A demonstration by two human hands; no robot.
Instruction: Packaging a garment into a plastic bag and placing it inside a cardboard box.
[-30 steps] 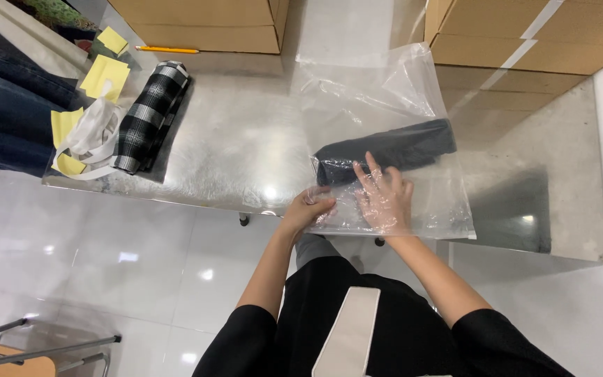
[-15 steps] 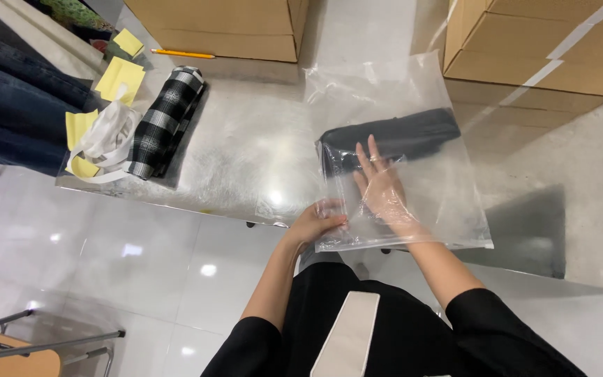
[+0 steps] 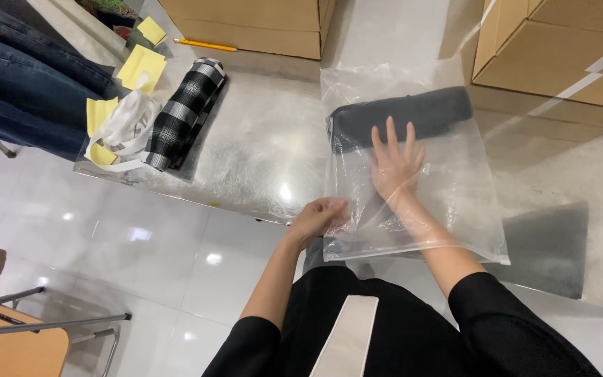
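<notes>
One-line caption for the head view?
Right hand inside clear plastic bag pushes dark folded garment; left hand grips the bag's opening.

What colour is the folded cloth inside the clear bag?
Dark grey, nearly black; the folded cloth shows through the clear bag in the head view.

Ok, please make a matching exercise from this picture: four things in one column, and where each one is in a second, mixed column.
Things:
1. dark folded garment
2. pencil
3. left hand
4. checked rolled cloth

Places:
A. beside the white straps and yellow notes
B. at the near left edge of the clear plastic bag
C. deep inside the bag, at the right hand's fingers
D. at the foot of the far cardboard box

Pairs: 1-C, 2-D, 3-B, 4-A
</notes>
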